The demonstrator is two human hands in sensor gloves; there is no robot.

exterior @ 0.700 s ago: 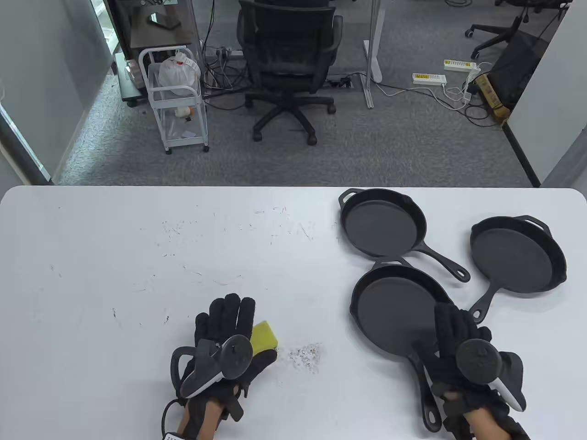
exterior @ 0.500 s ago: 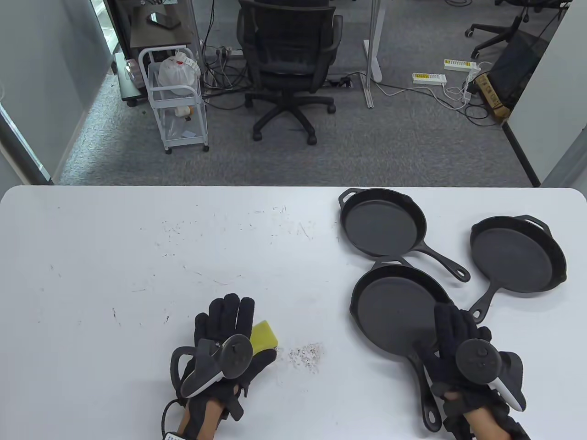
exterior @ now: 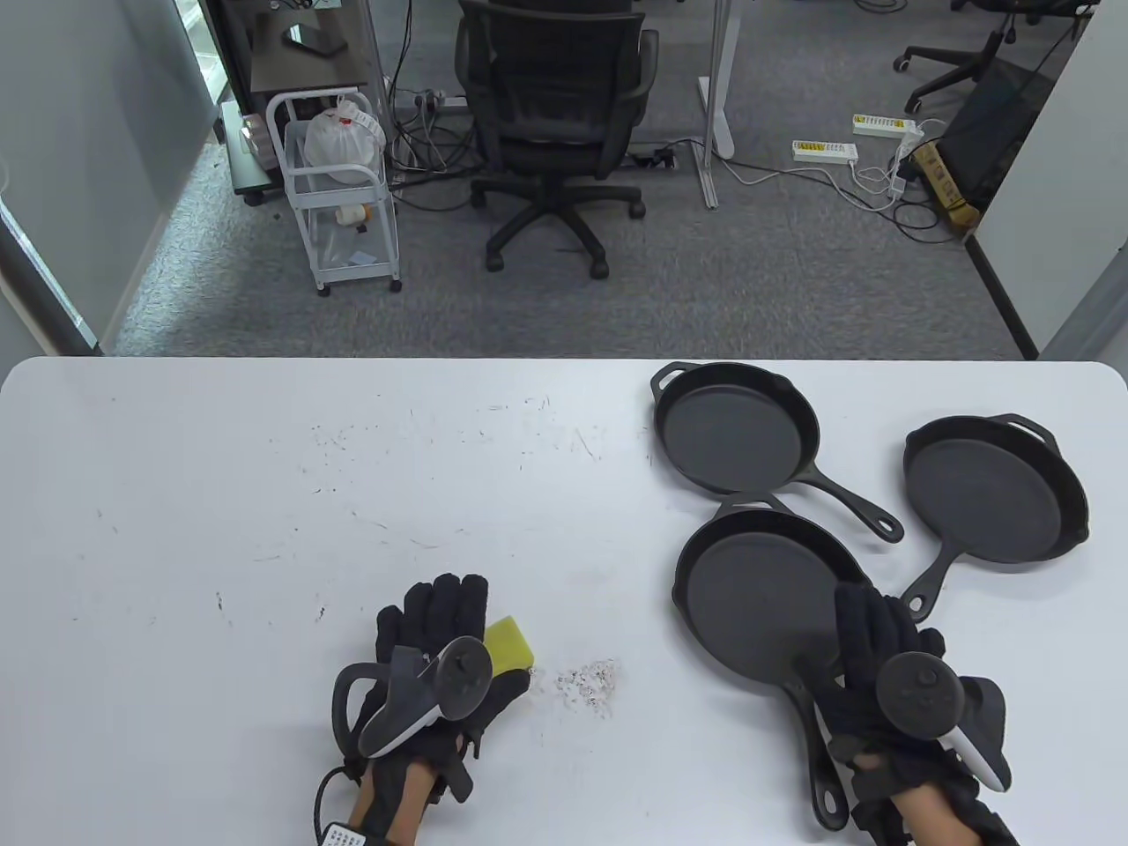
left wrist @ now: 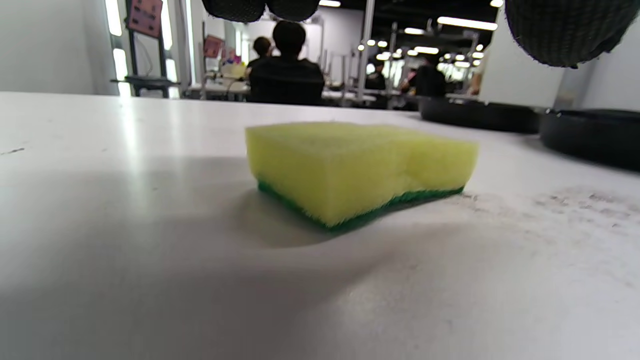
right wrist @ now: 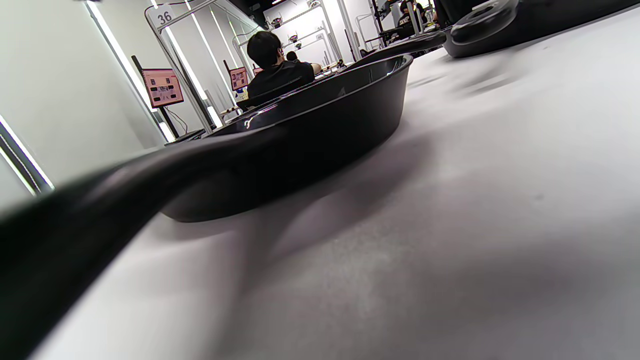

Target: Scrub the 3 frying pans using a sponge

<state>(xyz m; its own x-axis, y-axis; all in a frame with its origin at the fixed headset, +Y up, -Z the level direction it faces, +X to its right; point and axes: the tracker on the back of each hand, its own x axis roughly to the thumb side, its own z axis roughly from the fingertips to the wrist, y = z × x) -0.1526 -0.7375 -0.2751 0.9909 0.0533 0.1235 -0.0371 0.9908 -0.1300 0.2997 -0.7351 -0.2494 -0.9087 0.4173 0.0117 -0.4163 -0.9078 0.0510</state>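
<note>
Left grip: left hand [exterior: 441,652] hovers over the sponge [exterior: 509,646], fingers [left wrist: 570,30] loose above it, holding nothing.
Right grip: right hand [exterior: 877,674] lies on the near pan [exterior: 762,604] where handle meets rim; whether its fingers close, cannot tell.
Sponge: one, yellow foam on a green scrub layer, flat on the table [exterior: 264,529], green side down.
Pans: three, black, at the table's right; far pan [exterior: 736,427], right pan [exterior: 991,502].
Crumbs: one patch [exterior: 589,683] just right of the sponge.

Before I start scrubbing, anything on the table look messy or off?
Yes: a patch of grey crumbs lies scattered on the table just right of the sponge, and faint scuff marks streak the middle. The three pans sit flat.
</note>
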